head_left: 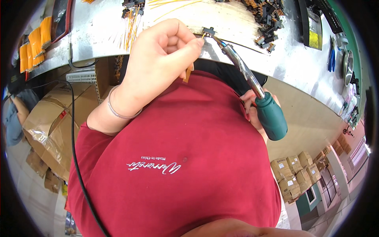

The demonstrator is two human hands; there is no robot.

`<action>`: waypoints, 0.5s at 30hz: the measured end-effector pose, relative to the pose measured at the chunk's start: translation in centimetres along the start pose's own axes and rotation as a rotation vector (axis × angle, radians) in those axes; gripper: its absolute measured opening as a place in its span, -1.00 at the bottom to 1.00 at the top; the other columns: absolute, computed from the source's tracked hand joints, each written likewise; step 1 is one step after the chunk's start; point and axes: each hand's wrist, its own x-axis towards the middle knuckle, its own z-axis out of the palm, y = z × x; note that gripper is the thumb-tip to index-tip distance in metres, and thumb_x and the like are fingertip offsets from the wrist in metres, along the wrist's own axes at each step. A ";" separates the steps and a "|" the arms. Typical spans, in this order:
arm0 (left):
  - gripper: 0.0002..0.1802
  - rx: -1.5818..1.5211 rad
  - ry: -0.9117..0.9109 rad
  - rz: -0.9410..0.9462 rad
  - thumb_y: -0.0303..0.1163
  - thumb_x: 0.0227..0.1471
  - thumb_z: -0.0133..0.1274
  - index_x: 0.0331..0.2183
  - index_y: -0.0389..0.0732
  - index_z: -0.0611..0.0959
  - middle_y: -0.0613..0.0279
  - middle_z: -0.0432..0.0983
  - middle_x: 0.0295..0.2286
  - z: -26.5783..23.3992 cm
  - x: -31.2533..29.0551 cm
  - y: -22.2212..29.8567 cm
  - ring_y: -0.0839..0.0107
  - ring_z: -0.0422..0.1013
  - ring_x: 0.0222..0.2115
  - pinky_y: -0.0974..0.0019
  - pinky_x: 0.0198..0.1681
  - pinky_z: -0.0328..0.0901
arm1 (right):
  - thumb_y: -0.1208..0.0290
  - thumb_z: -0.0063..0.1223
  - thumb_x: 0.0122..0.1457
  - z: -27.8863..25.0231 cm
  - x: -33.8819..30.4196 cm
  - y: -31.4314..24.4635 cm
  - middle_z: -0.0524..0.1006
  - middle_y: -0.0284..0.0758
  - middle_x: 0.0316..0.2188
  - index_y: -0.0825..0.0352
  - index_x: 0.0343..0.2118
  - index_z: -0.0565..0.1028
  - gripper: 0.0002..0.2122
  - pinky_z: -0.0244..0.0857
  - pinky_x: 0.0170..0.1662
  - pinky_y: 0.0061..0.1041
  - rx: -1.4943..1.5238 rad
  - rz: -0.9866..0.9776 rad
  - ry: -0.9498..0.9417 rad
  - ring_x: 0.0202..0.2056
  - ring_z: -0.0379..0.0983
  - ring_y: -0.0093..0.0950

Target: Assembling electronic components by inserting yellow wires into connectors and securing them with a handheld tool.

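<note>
At the board's (233, 19) near edge: a switch (209, 30) between wire (203, 35) and iron (248, 75)

Along that edge is the small black switch, the wire's end at its left side and the iron's tip at its right; whether the tip touches it cannot be told. The left hand (167, 55) pinches the wire between thumb and forefinger, its other fingers curled, an orange bunch (187, 75) showing below them. The right hand (254, 108) grips the iron's green handle, which hides much of the hold.

The step in hand looks like soldering the wire on. Done well, it would call for a motionless pinch, the wire seated snugly on the switch, and the tip laid briefly against both at once, sparing the black body. The pinch sits near the heat, so the fingertips need care.

Beyond the switch, more wires (177, 10) lie on the board, with a heap of switches (269, 23) toward its right end. Blue pliers (332, 59) lie farther right.
</note>
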 end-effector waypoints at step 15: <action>-0.84 0.120 0.001 -0.035 -0.40 0.12 0.09 -0.46 -0.24 0.51 0.40 0.42 -0.67 0.3 0.5 0.1 0.72 0.28 -0.71 0.64 -0.65 0.15 | 0.56 0.19 -0.18 0.3 0.1 0.6 0.56 -0.41 -0.48 0.13 -0.52 0.60 -0.85 0.40 -0.39 -0.50 -0.085 -0.099 0.015 -0.45 0.53 -0.39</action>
